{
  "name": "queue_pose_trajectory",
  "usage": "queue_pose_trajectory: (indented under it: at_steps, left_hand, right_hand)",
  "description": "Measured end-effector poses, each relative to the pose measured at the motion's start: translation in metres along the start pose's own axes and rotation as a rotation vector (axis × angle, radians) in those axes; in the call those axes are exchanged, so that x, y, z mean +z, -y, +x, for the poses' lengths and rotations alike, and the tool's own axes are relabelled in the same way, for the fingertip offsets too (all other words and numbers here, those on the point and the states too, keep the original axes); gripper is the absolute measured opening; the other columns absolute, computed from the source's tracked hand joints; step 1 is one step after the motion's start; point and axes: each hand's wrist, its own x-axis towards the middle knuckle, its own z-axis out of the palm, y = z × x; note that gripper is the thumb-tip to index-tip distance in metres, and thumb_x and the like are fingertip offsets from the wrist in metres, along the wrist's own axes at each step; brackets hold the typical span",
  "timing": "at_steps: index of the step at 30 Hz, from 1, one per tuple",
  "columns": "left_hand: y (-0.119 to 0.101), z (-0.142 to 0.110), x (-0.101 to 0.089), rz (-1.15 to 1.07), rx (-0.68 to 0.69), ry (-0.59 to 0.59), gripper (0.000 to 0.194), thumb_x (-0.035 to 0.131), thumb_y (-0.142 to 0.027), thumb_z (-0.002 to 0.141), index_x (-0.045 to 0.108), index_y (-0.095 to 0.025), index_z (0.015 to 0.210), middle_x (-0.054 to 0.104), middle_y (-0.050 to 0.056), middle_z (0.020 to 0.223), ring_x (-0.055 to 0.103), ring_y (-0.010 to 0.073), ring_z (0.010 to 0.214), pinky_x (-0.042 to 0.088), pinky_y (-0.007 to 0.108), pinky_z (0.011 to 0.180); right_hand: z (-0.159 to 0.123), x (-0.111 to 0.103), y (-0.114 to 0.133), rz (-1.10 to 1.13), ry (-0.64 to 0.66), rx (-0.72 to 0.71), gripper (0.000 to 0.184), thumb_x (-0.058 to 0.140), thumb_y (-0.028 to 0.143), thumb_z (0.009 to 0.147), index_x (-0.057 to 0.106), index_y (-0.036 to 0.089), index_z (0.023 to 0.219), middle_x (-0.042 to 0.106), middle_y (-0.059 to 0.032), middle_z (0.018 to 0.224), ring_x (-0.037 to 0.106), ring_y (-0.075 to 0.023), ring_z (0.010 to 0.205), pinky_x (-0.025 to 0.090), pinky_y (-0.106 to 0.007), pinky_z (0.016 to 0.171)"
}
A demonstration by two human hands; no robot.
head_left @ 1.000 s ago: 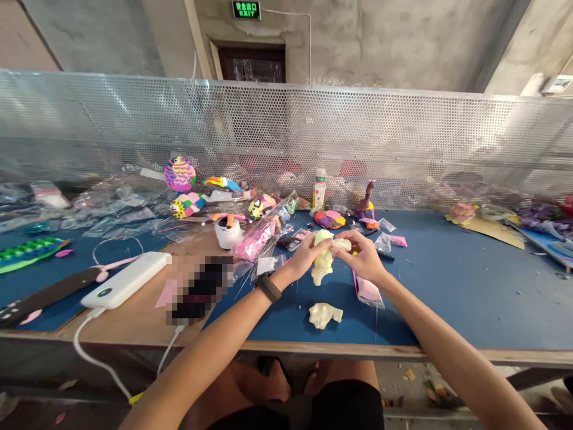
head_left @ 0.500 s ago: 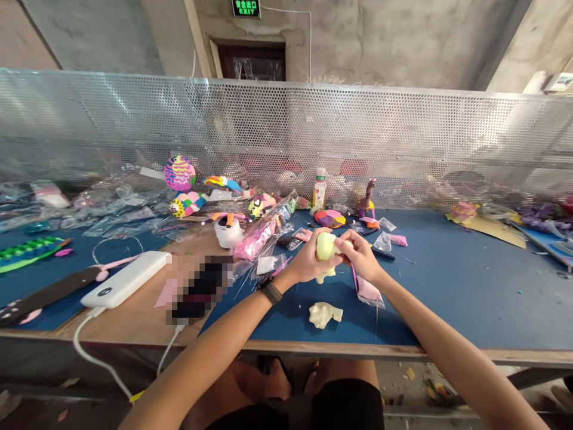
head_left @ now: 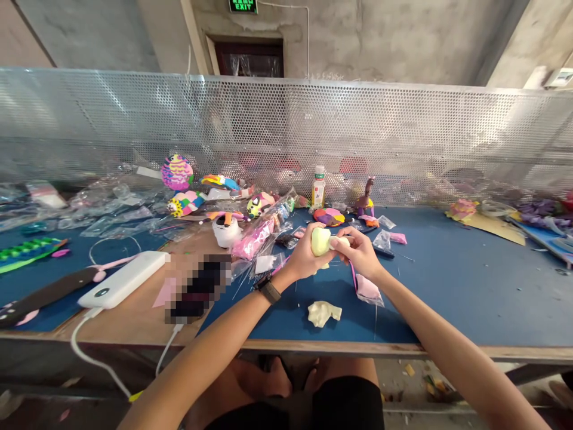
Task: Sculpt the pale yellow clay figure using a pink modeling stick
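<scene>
My left hand is wrapped round a pale yellow ball of modelling clay, held above the blue table mat. Close beside it, my right hand pinches a smaller pale yellow lump of clay between thumb and fingers. The two lumps meet or nearly meet; I cannot tell whether they are joined. Below the hands, a torn flat piece of cream clay lies on the mat. Another bit of pale yellow clay shows partly under my left hand. A small bag of pink clay lies under my right wrist.
Painted-looking clay figures, a pink clay bag and a white bottle stand along the back. A white power bank with cables lies at left, beside a blurred dark object. A perforated metal screen closes the far edge.
The ball in my left hand has shifted slightly left and turned. My right hand has drawn back a little, and the smaller lump in its fingers now shows more clearly.
</scene>
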Motion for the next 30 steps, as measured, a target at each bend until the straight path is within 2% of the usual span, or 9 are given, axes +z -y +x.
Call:
queue_pose_trajectory:
  at_steps: [4, 7, 10, 13, 16, 19, 23, 26, 30]
  left_hand:
    - [-0.0005, -0.0007, 0.0004, 0.041, 0.009, 0.008, 0.066, 0.088, -0.031, 0.073, 0.051, -0.021, 0.127, 0.061, 0.005, 0.109, 0.061, 0.0187, 0.089, 0.053, 0.028, 0.072]
    - [-0.0002, -0.0002, 0.0014, -0.001, -0.006, -0.001, 0.065, 0.087, -0.031, 0.073, 0.050, -0.021, 0.125, 0.060, 0.003, 0.106, 0.060, 0.0169, 0.085, 0.052, 0.026, 0.069]
    - [-0.0005, 0.0004, 0.0013, -0.089, -0.055, 0.030, 0.063, 0.084, -0.033, 0.076, 0.047, -0.021, 0.126, 0.059, 0.002, 0.102, 0.059, 0.0137, 0.076, 0.051, 0.024, 0.061]
    - [-0.0022, 0.0005, 0.0001, -0.140, -0.090, 0.091, 0.062, 0.084, -0.031, 0.076, 0.046, -0.021, 0.123, 0.059, -0.001, 0.095, 0.059, 0.0122, 0.069, 0.048, 0.023, 0.056]
    - [-0.0036, 0.0006, -0.0008, -0.110, -0.068, 0.092, 0.059, 0.085, -0.028, 0.073, 0.048, -0.022, 0.118, 0.059, -0.002, 0.094, 0.059, 0.0125, 0.070, 0.047, 0.023, 0.057]
    - [-0.0035, 0.0006, -0.0013, -0.032, -0.010, 0.066, 0.056, 0.084, -0.026, 0.072, 0.050, -0.022, 0.116, 0.059, -0.001, 0.095, 0.057, 0.0132, 0.072, 0.046, 0.024, 0.059]
    - [-0.0015, -0.0001, -0.0015, 0.022, 0.046, 0.028, 0.057, 0.085, -0.025, 0.073, 0.051, -0.021, 0.118, 0.059, 0.000, 0.097, 0.056, 0.0145, 0.077, 0.048, 0.025, 0.065]
    - [0.0014, -0.0007, -0.0005, -0.016, 0.019, 0.047, 0.059, 0.086, -0.028, 0.074, 0.052, -0.021, 0.121, 0.059, 0.000, 0.097, 0.057, 0.0151, 0.078, 0.050, 0.025, 0.066]
    - [0.0049, 0.0003, 0.0003, -0.154, -0.098, 0.100, 0.060, 0.085, -0.034, 0.077, 0.051, -0.021, 0.124, 0.059, -0.001, 0.093, 0.059, 0.0132, 0.072, 0.050, 0.024, 0.061]
  right_hand:
    - [0.0017, -0.0002, -0.0038, -0.040, -0.055, 0.021, 0.053, 0.083, 0.068, 0.078, 0.057, 0.023, 0.083, 0.053, 0.0074, 0.047, 0.044, -0.0092, 0.038, 0.033, -0.021, 0.037]
    - [-0.0003, 0.0001, -0.0017, -0.049, -0.034, 0.027, 0.053, 0.082, 0.069, 0.078, 0.060, 0.023, 0.090, 0.058, 0.0060, 0.053, 0.049, -0.0115, 0.040, 0.033, -0.022, 0.035]
    - [-0.0030, -0.0008, -0.0005, -0.070, -0.001, -0.067, 0.052, 0.090, 0.062, 0.073, 0.062, 0.025, 0.096, 0.067, 0.0031, 0.068, 0.056, -0.0134, 0.047, 0.043, -0.025, 0.038]
    - [-0.0047, -0.0042, -0.0037, -0.171, -0.021, -0.185, 0.044, 0.090, 0.059, 0.076, 0.068, 0.025, 0.093, 0.071, -0.0006, 0.075, 0.061, -0.0157, 0.051, 0.053, -0.032, 0.046]
    - [-0.0056, -0.0073, -0.0073, -0.304, -0.059, -0.249, 0.041, 0.086, 0.062, 0.081, 0.073, 0.025, 0.093, 0.072, -0.0022, 0.072, 0.060, -0.0168, 0.048, 0.052, -0.034, 0.045]
    - [-0.0053, -0.0056, -0.0074, -0.251, -0.057, -0.193, 0.044, 0.082, 0.065, 0.083, 0.068, 0.026, 0.096, 0.070, 0.0001, 0.069, 0.058, -0.0154, 0.045, 0.048, -0.031, 0.041]
    - [-0.0016, 0.0001, -0.0047, -0.031, 0.009, 0.017, 0.052, 0.077, 0.069, 0.084, 0.052, 0.028, 0.103, 0.055, 0.0105, 0.051, 0.048, -0.0129, 0.036, 0.037, -0.025, 0.037]
    - [0.0005, 0.0002, -0.0038, 0.006, 0.040, 0.133, 0.052, 0.073, 0.072, 0.086, 0.050, 0.027, 0.099, 0.051, 0.0111, 0.049, 0.048, -0.0130, 0.036, 0.032, -0.023, 0.036]
    - [-0.0014, -0.0059, -0.0042, -0.081, 0.006, 0.009, 0.046, 0.063, 0.071, 0.094, 0.059, 0.027, 0.105, 0.062, 0.0048, 0.066, 0.057, -0.0134, 0.046, 0.039, -0.024, 0.040]
